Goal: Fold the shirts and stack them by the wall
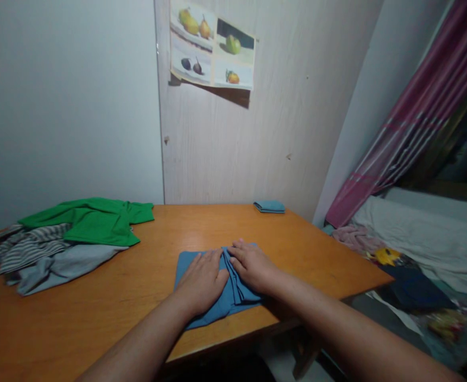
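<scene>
A blue garment, folded into a rough rectangle, lies near the front edge of the wooden table. My left hand rests flat on its left part, fingers stretched toward the wall. On the right part lies my right hand, palm down with its fingers extended, beside a raised fold that runs down the middle of the cloth. Both hands press on the fabric without gripping it. Parts of the cloth are hidden beneath them.
A pile at the left holds a green shirt, a striped garment and a grey garment. At the table's far right corner sits a folded blue cloth. Beyond the right edge are a pink curtain and white bedding.
</scene>
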Tool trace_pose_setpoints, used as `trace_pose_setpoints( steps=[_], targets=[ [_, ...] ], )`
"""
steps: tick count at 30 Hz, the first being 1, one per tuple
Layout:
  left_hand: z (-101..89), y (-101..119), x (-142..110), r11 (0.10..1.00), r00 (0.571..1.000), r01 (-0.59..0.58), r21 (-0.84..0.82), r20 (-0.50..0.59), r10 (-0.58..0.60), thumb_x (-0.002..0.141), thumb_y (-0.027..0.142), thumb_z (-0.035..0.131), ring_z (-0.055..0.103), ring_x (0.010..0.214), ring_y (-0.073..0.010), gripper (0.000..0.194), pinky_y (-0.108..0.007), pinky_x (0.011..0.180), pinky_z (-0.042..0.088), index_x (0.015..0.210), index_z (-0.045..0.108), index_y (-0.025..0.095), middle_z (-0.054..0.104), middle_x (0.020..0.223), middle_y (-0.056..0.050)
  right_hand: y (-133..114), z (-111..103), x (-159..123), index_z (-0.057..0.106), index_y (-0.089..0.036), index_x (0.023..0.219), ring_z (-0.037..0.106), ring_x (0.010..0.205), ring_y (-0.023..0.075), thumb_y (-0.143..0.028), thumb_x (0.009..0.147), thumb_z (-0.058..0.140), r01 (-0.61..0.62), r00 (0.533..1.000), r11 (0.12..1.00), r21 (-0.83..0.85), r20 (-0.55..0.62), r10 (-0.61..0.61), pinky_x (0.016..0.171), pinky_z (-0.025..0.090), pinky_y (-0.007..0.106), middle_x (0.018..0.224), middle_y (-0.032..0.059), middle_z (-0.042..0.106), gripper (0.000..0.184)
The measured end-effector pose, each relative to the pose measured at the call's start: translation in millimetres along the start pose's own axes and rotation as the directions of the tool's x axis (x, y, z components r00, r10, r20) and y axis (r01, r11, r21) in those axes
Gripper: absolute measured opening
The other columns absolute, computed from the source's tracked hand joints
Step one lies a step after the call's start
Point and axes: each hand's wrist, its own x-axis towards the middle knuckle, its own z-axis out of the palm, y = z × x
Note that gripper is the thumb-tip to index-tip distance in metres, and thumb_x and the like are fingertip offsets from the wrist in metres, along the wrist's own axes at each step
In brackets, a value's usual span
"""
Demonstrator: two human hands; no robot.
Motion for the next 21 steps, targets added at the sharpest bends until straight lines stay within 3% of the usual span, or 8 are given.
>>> trace_pose_setpoints(
  steps=[3, 5, 10, 21],
  targets=[
    [1.8, -1, -1, 1.000, 1.000, -0.014, 0.009, -0.005, 0.014, 0.095, 0.036, 0.036, 0.033, 0.146, -0.0276, 0.061, -0.049, 0.121, 0.024, 0.151, 0.036, 0.012, 0.038, 0.157, -0.015, 0, 7, -2, 0.038, -0.022, 0.153, 0.019, 0.150, 0.0340, -0.045, 0.102, 0.032, -0.023, 0.992, 1.000, 0.003, 0.124, 0.023, 0.118, 0.017, 0.056, 0.161, 0.0128, 0.030, 0.056],
    [1.7, 0, -3, 0.999, 0.999, -0.029, 0.035, 0.014, 0.029, 0.095, 0.037, 0.037, 0.029, 0.148, -0.0278, 0.061, -0.050, 0.121, 0.023, 0.152, 0.035, 0.015, 0.032, 0.160, -0.013, 0, 9, -3, 0.033, -0.023, 0.155, 0.014, 0.151, 0.0338, -0.047, 0.102, 0.028, -0.034, 0.985, 0.999, 0.012, 0.170, 0.032, 0.118, 0.012, 0.058, 0.162, 0.0112, 0.027, 0.058],
    [-1.0, 5, -5, 0.996, 0.998, -0.046, 0.078, 0.054, 0.042, 0.097, 0.038, 0.035, 0.026, 0.149, -0.0281, 0.058, -0.053, 0.121, 0.020, 0.151, 0.039, 0.019, 0.035, 0.159, -0.008, -3, 11, -3, 0.034, -0.022, 0.155, 0.016, 0.150, 0.0327, -0.048, 0.102, 0.024, -0.052, 0.978, 0.999, 0.011, 0.201, 0.048, 0.119, 0.010, 0.057, 0.162, 0.0097, 0.029, 0.059],
    [-1.5, 5, -3, 0.993, 0.998, -0.048, 0.105, 0.054, 0.042, 0.098, 0.039, 0.033, 0.030, 0.147, -0.0283, 0.057, -0.053, 0.121, 0.020, 0.151, 0.040, 0.020, 0.042, 0.156, -0.007, -2, 14, -5, 0.038, -0.020, 0.153, 0.020, 0.149, 0.0357, -0.046, 0.102, 0.025, -0.024, 0.989, 0.999, 0.021, 0.146, 0.021, 0.118, 0.013, 0.060, 0.161, 0.0112, 0.031, 0.059]
  ],
)
